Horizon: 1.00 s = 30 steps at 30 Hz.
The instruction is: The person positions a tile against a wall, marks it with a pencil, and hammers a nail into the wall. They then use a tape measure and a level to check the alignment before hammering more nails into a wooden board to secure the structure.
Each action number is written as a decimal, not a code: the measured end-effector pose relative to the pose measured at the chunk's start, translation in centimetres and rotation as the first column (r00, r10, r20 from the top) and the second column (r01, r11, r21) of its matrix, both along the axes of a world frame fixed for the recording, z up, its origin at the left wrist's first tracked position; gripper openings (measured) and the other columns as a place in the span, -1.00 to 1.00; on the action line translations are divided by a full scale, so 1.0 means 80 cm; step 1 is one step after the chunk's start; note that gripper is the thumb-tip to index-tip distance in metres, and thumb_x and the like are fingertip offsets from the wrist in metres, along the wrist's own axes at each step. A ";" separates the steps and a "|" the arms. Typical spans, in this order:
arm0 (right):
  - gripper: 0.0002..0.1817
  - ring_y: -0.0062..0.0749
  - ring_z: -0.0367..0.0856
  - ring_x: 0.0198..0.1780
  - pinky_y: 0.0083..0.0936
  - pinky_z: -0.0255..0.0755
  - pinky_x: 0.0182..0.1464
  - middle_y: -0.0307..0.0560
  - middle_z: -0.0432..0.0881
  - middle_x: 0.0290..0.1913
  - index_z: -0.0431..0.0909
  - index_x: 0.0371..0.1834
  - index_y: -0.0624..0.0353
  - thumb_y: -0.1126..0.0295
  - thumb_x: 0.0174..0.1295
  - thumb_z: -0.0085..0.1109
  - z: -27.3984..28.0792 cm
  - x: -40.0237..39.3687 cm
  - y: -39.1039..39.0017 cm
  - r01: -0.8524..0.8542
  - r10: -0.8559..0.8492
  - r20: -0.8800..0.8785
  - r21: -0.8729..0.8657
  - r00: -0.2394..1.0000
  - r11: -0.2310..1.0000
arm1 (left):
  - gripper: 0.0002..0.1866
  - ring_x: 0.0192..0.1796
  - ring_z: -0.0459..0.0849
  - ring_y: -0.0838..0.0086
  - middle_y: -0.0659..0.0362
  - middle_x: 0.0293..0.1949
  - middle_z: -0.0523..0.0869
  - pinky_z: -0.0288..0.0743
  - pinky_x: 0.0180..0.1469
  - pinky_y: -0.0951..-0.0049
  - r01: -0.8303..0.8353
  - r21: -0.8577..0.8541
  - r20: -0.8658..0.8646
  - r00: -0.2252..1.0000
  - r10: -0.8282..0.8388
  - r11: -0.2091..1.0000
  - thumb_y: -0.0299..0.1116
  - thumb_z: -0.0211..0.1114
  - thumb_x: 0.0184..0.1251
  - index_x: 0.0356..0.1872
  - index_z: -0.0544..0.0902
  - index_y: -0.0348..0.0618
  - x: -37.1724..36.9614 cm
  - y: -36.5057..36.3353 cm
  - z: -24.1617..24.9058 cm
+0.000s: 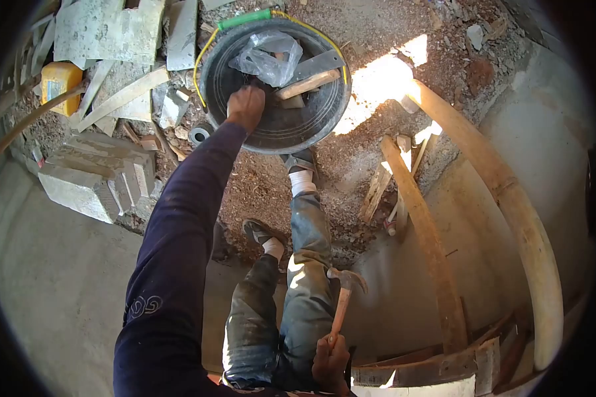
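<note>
My left hand [246,106] reaches into a black rubber tub [278,142], with its fingers closed and pointing down near the tub's left side. Whatever those fingers pinch, if anything, is hidden from me. Inside the tub, just beyond the hand, lie a crumpled clear plastic bag [261,58], a flat grey metal blade [319,65] with a hole near its end, and a piece of wood [309,85]. Down by my right thigh, my right hand [330,360] is wrapped around the wooden handle of a claw hammer [343,301], its head upward.
A yellow rope handle with a green grip [244,19] arches over the tub's far rim. Left are concrete blocks [96,172], a yellow jug [61,86] and loose boards [109,30]. Long wooden poles [503,178] lean on the right. Rubble covers the ground around my feet.
</note>
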State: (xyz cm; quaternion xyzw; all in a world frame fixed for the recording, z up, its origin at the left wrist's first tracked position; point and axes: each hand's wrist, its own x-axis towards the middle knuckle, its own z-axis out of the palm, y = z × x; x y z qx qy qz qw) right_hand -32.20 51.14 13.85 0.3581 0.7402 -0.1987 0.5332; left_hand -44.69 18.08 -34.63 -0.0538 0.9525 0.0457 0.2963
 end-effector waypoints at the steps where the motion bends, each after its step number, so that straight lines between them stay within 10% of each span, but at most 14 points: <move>1: -0.72 -0.18 0.58 -0.57 -0.23 0.45 -0.42 0.02 0.52 -0.59 0.45 -0.32 0.22 0.22 0.42 0.07 0.000 0.007 0.005 -0.073 0.071 -0.058 -0.033 0.996 0.997 | -0.83 -0.21 0.80 0.18 0.01 -0.28 0.77 0.68 -0.22 0.18 -0.177 0.022 0.053 0.983 0.176 0.984 -0.42 0.13 0.36 -0.35 0.71 -0.08 0.000 0.002 0.024; 6: -0.73 0.04 0.60 -0.51 -0.16 0.43 -0.40 0.09 0.54 -0.56 0.46 -0.31 0.24 0.23 0.40 0.08 -0.014 0.009 0.006 -0.168 0.146 -0.176 -0.114 0.974 0.979 | -0.82 -0.21 0.80 0.16 -0.04 -0.26 0.78 0.68 -0.24 0.26 -0.502 0.200 -0.089 0.846 0.526 0.841 -0.53 0.15 0.35 -0.36 0.73 -0.25 0.015 -0.001 0.117; 8: -0.73 0.11 0.61 -0.48 -0.14 0.43 -0.39 0.11 0.55 -0.55 0.46 -0.31 0.25 0.24 0.39 0.09 -0.017 0.013 0.010 -0.240 0.204 -0.243 -0.132 0.948 0.962 | -0.82 -0.27 0.69 0.34 0.13 -0.32 0.73 0.56 -0.21 0.24 -0.899 0.437 0.581 0.269 0.768 -0.016 -0.49 0.08 0.48 -0.34 0.63 -0.15 0.011 -0.010 0.175; 10: -0.74 0.17 0.64 -0.40 -0.09 0.43 -0.34 0.18 0.57 -0.50 0.47 -0.31 0.27 0.26 0.38 0.09 -0.021 0.009 0.002 -0.216 0.174 -0.257 -0.149 0.951 0.965 | -0.88 -0.26 0.65 0.44 0.19 -0.27 0.71 0.52 -0.15 0.34 -0.751 0.413 0.803 0.034 0.595 -0.515 -0.46 0.12 0.51 -0.25 0.61 -0.15 0.017 -0.011 0.270; 12: -0.74 0.19 0.63 -0.38 -0.07 0.43 -0.33 0.20 0.58 -0.47 0.47 -0.29 0.27 0.26 0.38 0.08 -0.021 0.006 -0.009 -0.249 0.190 -0.309 -0.164 0.932 0.955 | -0.94 -0.22 0.65 0.45 0.18 -0.23 0.70 0.51 -0.13 0.37 -0.485 0.411 0.894 0.047 0.446 -0.772 -0.45 0.16 0.51 -0.16 0.59 -0.13 0.046 -0.011 0.339; 14: -0.75 0.20 0.63 -0.36 -0.06 0.43 -0.32 0.23 0.59 -0.44 0.47 -0.28 0.28 0.27 0.38 0.08 -0.023 0.004 -0.015 -0.301 0.221 -0.357 -0.187 0.908 0.935 | -0.96 -0.20 0.66 0.47 0.18 -0.24 0.69 0.52 -0.12 0.38 -0.355 0.490 0.867 0.104 0.487 -0.797 -0.46 0.16 0.50 -0.15 0.58 -0.12 0.078 -0.012 0.404; 16: -0.79 -0.31 0.52 -0.59 -0.31 0.38 -0.51 -0.01 0.55 -0.50 0.47 -0.33 0.25 0.32 0.40 0.08 -0.040 0.006 -0.010 -0.472 0.283 -0.537 -0.253 0.795 0.844 | -0.90 -0.16 0.67 0.48 0.19 -0.22 0.67 0.56 -0.07 0.40 -0.176 0.535 0.845 0.134 0.519 -0.826 -0.51 0.18 0.47 -0.07 0.57 -0.13 0.125 0.000 0.477; 19: -0.77 0.18 0.63 -0.43 -0.08 0.42 -0.38 0.20 0.61 -0.46 0.46 -0.27 0.29 0.30 0.38 0.09 -0.117 0.019 0.028 -0.597 0.331 -0.576 -0.365 0.747 0.714 | -0.70 -0.16 0.66 0.50 0.24 -0.17 0.66 0.54 -0.10 0.46 -0.026 0.664 0.745 0.112 0.658 -0.748 -0.54 0.26 0.39 0.12 0.57 -0.19 0.186 0.014 0.617; 21: -0.79 0.14 0.62 -0.41 -0.05 0.44 -0.33 0.16 0.63 -0.44 0.47 -0.20 0.32 0.35 0.38 0.07 -0.106 -0.021 -0.004 -0.392 0.292 -0.267 -0.517 0.919 0.761 | -0.50 -0.14 0.61 0.60 0.31 -0.13 0.58 0.55 0.02 0.47 -0.101 0.787 0.617 0.108 0.779 -0.609 -0.55 0.32 0.33 0.30 0.48 -0.20 0.248 0.028 0.705; 23: -0.79 -0.37 0.60 -0.47 -0.40 0.47 -0.48 -0.10 0.53 -0.46 0.45 -0.14 0.34 0.37 0.39 0.12 -0.078 -0.045 -0.043 -0.627 0.511 -0.373 -0.558 0.774 0.543 | -0.55 -0.12 0.57 0.64 0.35 -0.12 0.54 0.51 0.01 0.50 -0.096 0.926 0.373 0.080 0.924 -0.366 -0.52 0.38 0.32 0.21 0.51 -0.20 0.325 0.050 0.760; 25: -0.82 -0.22 0.66 -0.32 -0.26 0.54 -0.26 0.00 0.50 -0.47 0.49 -0.19 0.38 0.43 0.35 0.10 -0.122 -0.055 -0.056 -0.973 0.057 -0.974 0.215 -0.219 -0.082 | -0.64 -0.09 0.57 0.63 0.33 -0.07 0.54 0.49 0.00 0.51 0.064 0.947 0.318 -0.065 0.946 -0.314 -0.50 0.36 0.35 0.13 0.52 -0.20 0.412 0.100 0.777; 26: -0.86 -0.07 0.63 -0.23 -0.14 0.50 -0.10 0.06 0.46 -0.48 0.50 -0.25 0.38 0.48 0.32 0.06 -0.045 -0.037 -0.107 -0.977 0.598 -0.774 -0.191 0.208 0.092 | -0.76 -0.06 0.57 0.62 0.29 -0.07 0.58 0.50 0.00 0.50 0.090 0.987 0.147 -0.212 0.966 -0.130 -0.47 0.34 0.39 0.01 0.54 -0.20 0.453 0.117 0.817; 30: -0.87 -0.22 0.58 -0.39 -0.25 0.49 -0.28 -0.05 0.45 -0.52 0.49 -0.27 0.31 0.44 0.36 0.05 -0.022 -0.036 -0.193 -0.836 0.334 -0.929 -0.054 -0.159 -0.546 | -0.81 -0.15 0.68 0.57 0.22 -0.20 0.72 0.58 -0.04 0.46 0.102 0.988 0.152 -0.745 0.649 -0.113 -0.42 0.31 0.42 -0.02 0.64 -0.23 0.644 0.188 0.906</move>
